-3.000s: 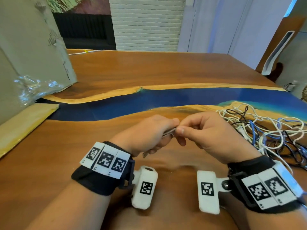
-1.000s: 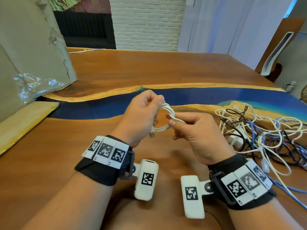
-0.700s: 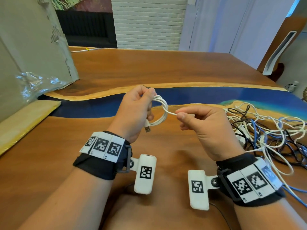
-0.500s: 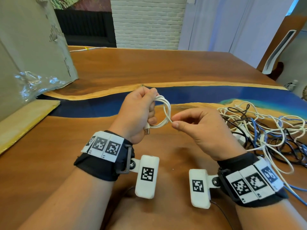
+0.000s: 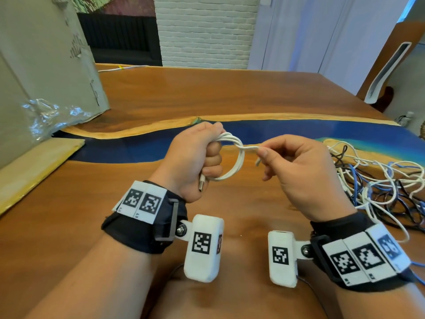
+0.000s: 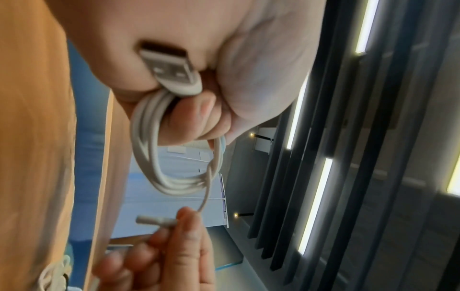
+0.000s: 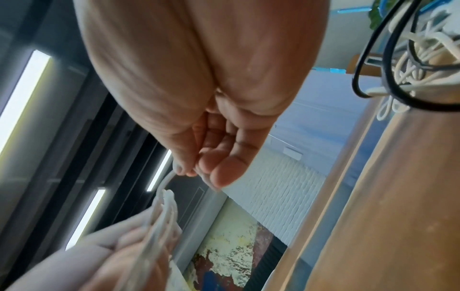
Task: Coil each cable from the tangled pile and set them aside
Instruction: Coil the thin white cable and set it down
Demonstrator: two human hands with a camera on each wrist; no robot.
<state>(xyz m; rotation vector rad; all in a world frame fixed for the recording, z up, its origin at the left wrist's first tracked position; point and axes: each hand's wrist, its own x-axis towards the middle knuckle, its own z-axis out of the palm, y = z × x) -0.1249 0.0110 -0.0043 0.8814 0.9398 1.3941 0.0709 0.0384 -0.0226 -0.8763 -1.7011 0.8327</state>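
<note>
A white USB cable [image 5: 236, 162] is wound into a small coil above the table's near middle. My left hand [image 5: 195, 162] grips the coil in its fist, and the metal USB plug [image 5: 201, 183] sticks out below the fist, large in the left wrist view [image 6: 171, 72]. My right hand [image 5: 296, 171] pinches the cable's free end [image 5: 251, 148] just right of the coil, where the end wraps once round the loops. Its small white connector [image 6: 155, 221] pokes past the fingertips. The tangled pile [image 5: 386, 187] of white, black and blue cables lies on the table at the right.
The wooden table [image 5: 207, 93] has a blue resin strip [image 5: 299, 134] across its middle. A grey cardboard sheet [image 5: 43, 72] with clear plastic leans at the left, beside a pale board [image 5: 34, 166]. A chair [image 5: 391, 63] stands at the far right.
The left hand has gone from pinching the cable with the right to gripping a finished coil. The right hand has drawn the free end round the loops and out to the right.
</note>
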